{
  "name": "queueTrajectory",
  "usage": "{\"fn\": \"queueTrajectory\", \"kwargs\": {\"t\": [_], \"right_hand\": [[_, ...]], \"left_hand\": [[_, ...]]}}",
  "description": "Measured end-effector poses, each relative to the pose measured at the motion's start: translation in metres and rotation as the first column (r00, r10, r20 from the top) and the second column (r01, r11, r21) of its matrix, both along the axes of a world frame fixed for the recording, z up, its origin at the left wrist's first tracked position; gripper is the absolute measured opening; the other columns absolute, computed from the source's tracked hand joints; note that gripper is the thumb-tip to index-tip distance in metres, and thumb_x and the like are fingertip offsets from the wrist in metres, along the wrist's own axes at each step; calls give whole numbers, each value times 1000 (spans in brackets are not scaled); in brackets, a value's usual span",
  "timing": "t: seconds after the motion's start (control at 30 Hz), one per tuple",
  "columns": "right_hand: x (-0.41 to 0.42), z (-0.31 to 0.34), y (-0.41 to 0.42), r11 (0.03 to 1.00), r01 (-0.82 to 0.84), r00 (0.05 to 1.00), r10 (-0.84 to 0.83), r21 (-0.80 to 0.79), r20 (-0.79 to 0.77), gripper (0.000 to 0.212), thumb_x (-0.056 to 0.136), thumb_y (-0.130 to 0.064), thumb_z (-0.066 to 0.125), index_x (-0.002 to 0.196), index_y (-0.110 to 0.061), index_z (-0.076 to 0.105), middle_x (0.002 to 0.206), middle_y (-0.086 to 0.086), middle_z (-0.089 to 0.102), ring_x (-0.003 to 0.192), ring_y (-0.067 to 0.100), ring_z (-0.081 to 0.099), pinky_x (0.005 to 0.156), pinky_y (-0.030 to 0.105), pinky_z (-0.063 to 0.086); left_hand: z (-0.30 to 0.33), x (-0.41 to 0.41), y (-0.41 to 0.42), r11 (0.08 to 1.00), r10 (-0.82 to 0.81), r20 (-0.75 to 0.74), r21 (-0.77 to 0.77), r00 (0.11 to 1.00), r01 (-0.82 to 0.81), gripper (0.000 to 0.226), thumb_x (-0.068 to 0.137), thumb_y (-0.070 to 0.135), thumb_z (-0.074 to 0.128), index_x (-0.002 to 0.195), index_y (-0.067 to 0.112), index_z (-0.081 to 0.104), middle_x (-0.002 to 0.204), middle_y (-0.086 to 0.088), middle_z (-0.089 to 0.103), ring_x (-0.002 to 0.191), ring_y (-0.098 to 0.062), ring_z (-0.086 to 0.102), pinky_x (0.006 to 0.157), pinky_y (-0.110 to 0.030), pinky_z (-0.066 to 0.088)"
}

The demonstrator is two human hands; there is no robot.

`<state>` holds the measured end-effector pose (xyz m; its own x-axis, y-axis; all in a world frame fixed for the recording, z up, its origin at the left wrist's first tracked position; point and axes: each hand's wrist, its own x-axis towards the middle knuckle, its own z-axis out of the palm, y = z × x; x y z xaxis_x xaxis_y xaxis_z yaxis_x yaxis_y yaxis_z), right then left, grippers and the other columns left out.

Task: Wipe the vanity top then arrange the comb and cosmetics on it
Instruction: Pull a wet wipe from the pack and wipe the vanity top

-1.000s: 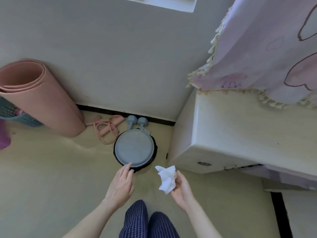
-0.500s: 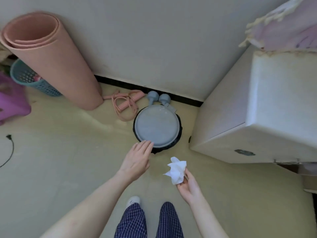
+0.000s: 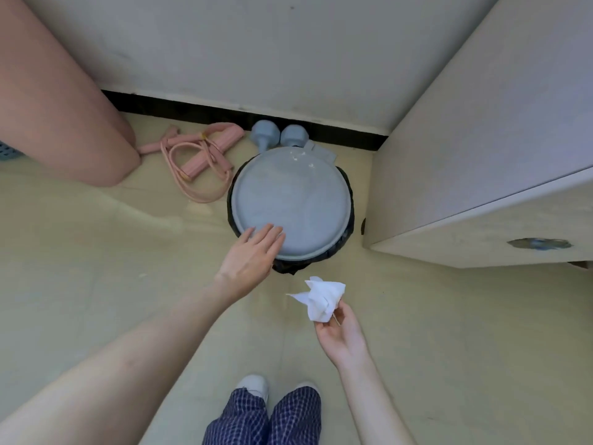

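On the beige floor [image 3: 449, 332], right hand [image 3: 340, 332] pinches a crumpled white tissue [image 3: 322, 298].

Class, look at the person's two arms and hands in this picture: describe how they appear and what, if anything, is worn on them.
Both arms are bare from the frame edge to the fingertips: no sleeves show. The left hand and right hand wear no gloves, and no watch, bracelet or ring is visible. The only clothing in view is lower down: dark blue checked trousers and light-coloured shoes.

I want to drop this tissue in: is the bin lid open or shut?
Shut: the grey lid lies flat over the bin's rim, left hand resting on its edge.
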<state>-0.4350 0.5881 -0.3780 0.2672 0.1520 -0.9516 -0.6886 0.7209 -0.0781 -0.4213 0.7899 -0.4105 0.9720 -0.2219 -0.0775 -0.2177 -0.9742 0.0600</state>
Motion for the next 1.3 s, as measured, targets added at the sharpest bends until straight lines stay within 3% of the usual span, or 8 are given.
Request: {"fn": "queueTrajectory", "kwargs": {"t": [0.17,0.33,0.53,0.73,0.9,1.07,1.2,1.3], "right_hand": [[2,-38,3,1000,-13,1000,13,-24,27,17,93,-7,44,98,-1,59,86,11,65,79,19,59,55,21,53],[0,-62,0,1000,2,999,-2,-2,49,17,93,-7,46,99,0,60,79,11,68,65,18,66,54,22,55],[0,-67,-6,999,23,999,-24,44,34,17,92,-8,46,102,0,58,90,12,63,80,20,60,54,23,55],[3,-36,-11,999,8,1000,-8,37,1,14,92,-6,47,98,0,59,89,13,63,80,22,60,54,25,56],[10,-7,-29,998,-57,998,57,-12,-13,15,93,-7,46,97,0,59,94,14,61,81,23,59,58,26,54],[34,0,-27,972,-164,986,163,-169,-23,30,96,-7,41,120,7,50,108,14,59,83,21,59,59,27,51],[78,17,15,982,-173,977,181,-78,110,31,99,-19,39,124,-2,48,106,15,58,110,33,54,92,45,42],[101,25,38,985,-172,973,169,5,158,38,100,-30,34,126,-5,46,121,17,54,121,38,47,97,50,35]], "left_hand": [[-45,17,-6,996,-74,3,51,997,74,79,46,30,90,115,4,63,122,-13,61,111,-29,60,87,-44,50],[-71,24,-5,990,-106,53,97,993,101,85,44,18,91,121,1,57,126,-18,58,113,-32,58,90,-46,47],[-52,41,9,975,-172,27,150,985,166,107,31,37,93,121,-1,50,129,-21,53,116,-34,54,95,-51,42],[-10,42,10,975,-199,30,109,980,195,82,43,36,91,109,2,57,123,-20,57,111,-34,56,94,-51,43],[41,63,16,967,-254,191,64,948,246,44,63,26,81,96,4,61,103,-14,63,90,-31,60,85,-41,44],[90,98,16,973,-221,330,19,918,228,30,77,27,69,97,6,62,92,-11,61,80,-29,57,75,-36,39],[103,111,13,969,-239,294,6,925,248,33,71,24,77,93,4,65,88,-12,62,75,-29,58,58,-33,46],[101,107,14,962,-265,263,11,928,272,35,68,23,81,91,3,64,87,-13,62,74,-28,58,54,-33,46]]}}
